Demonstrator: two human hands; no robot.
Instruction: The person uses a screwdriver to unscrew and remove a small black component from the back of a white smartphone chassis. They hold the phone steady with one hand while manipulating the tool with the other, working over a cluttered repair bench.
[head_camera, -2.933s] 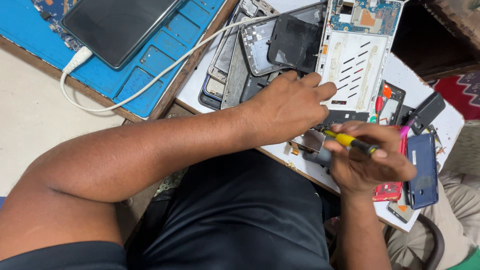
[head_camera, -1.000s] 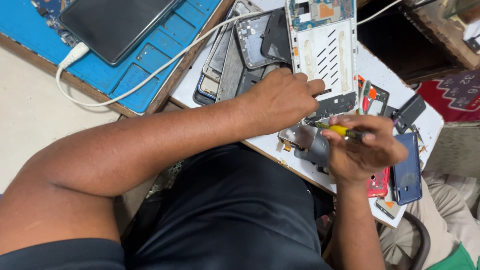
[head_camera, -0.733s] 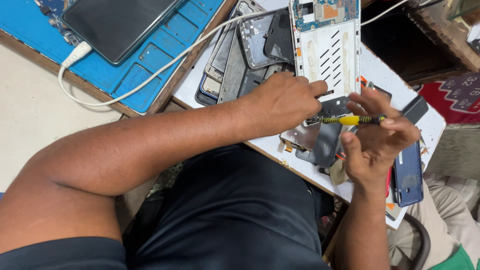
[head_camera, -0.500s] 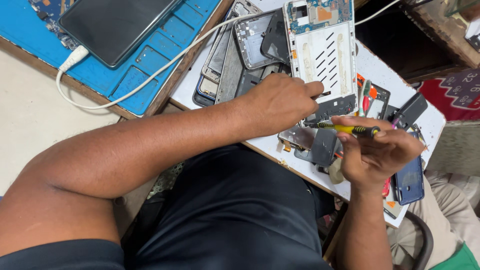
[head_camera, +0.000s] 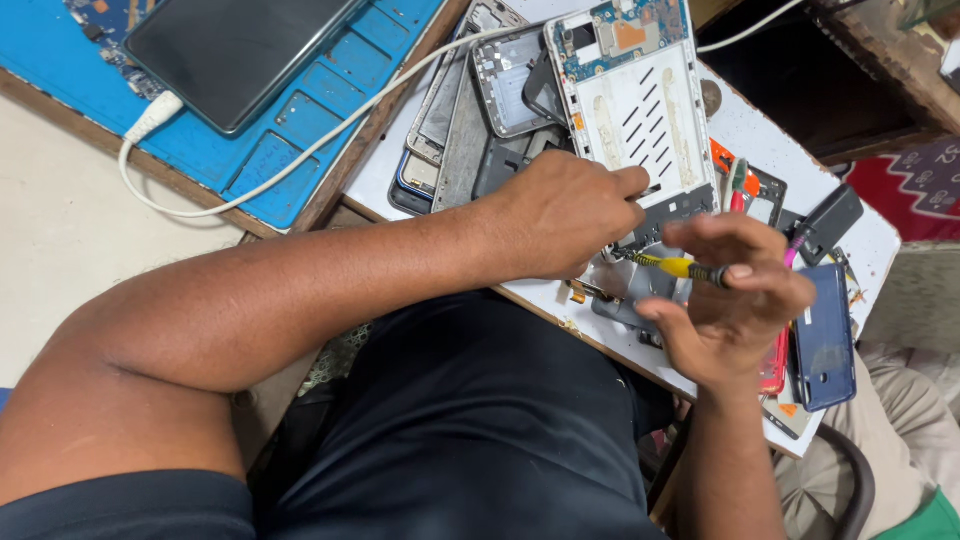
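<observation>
My left hand (head_camera: 565, 212) rests knuckles-up on the lower end of an opened white phone frame (head_camera: 640, 110) with its circuit board showing at the top, pressing it onto the white board. My right hand (head_camera: 730, 300) holds a small yellow-handled screwdriver (head_camera: 680, 267) between thumb and fingers, its tip pointing left toward the frame's bottom corner beside my left fingertips. A loose grey metal part (head_camera: 625, 285) lies under the screwdriver.
A stack of grey phone frames and back covers (head_camera: 470, 110) lies left of the frame. A dark phone (head_camera: 235, 45) with a white cable (head_camera: 300, 150) sits on a blue mat (head_camera: 290, 110). A blue phone (head_camera: 825, 335), a black part (head_camera: 825, 222) and a red tool (head_camera: 735, 180) lie at right.
My right hand has shifted the screwdriver in its fingers, turning and re-gripping it near the frame's lower corner. My left hand has stayed pressed on the frame.
</observation>
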